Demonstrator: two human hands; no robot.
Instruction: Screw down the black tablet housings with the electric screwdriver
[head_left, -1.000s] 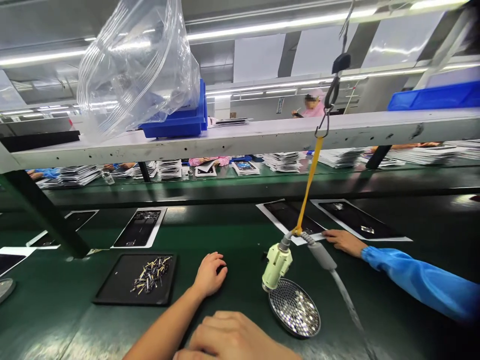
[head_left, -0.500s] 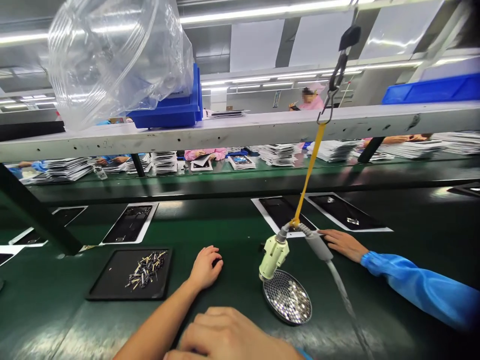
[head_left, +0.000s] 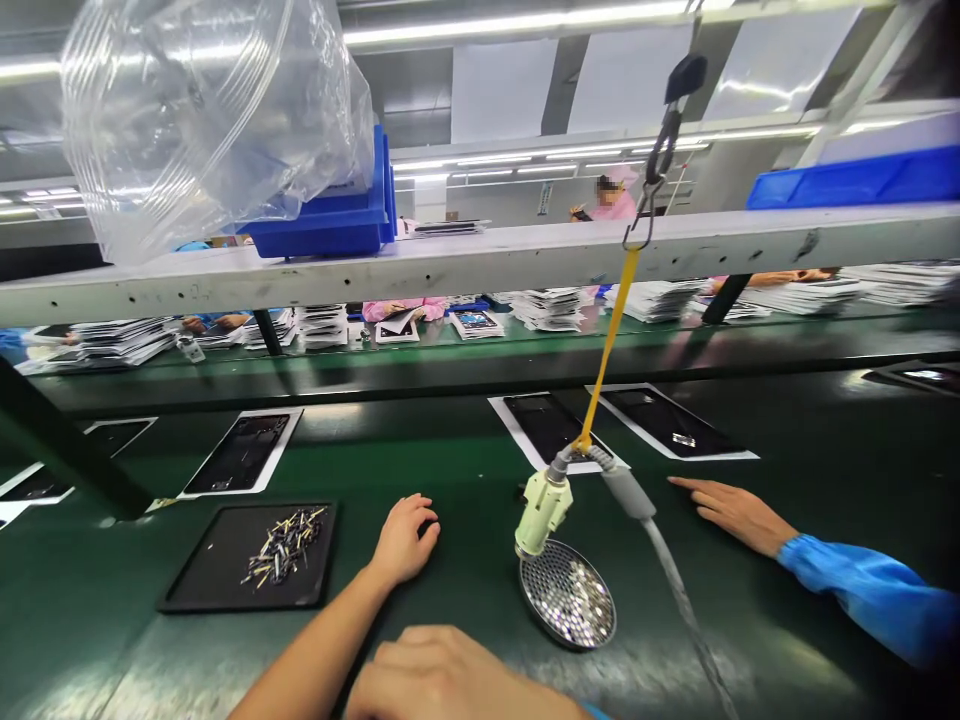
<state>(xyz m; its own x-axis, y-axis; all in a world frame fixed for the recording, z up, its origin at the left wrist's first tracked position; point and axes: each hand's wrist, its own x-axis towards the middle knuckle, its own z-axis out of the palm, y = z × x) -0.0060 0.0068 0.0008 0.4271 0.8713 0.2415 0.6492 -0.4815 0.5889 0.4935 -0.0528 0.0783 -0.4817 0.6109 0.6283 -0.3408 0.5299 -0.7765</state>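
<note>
My left hand (head_left: 407, 538) lies on the green bench with its fingers slightly bent and the thumb apart, holding nothing visible. Close to the camera at the bottom, my right hand (head_left: 450, 675) has curled fingers; its palm side is hidden. Left of my left hand is a black tray (head_left: 191, 575) with a heap of small slender parts (head_left: 285, 545). To the right, a pale green tool (head_left: 544, 515) with a grey cable hangs from a yellow strap (head_left: 611, 345), over the edge of a round perforated dish (head_left: 531, 597) bearing small shiny pieces (head_left: 589, 605).
A co-worker's blue-sleeved hand (head_left: 739, 512) reaches in from the right. Black device panels (head_left: 244, 452) lie on white sheets along the bench's far side. A white shelf (head_left: 487, 262) crosses above, carrying blue bins (head_left: 322, 235) and a clear plastic bag (head_left: 225, 110).
The co-worker's hand has drawn back to the right, away from the panel sheets, with its index finger stretched out. The view has shifted slightly. My own hands stay nearly in place.
</note>
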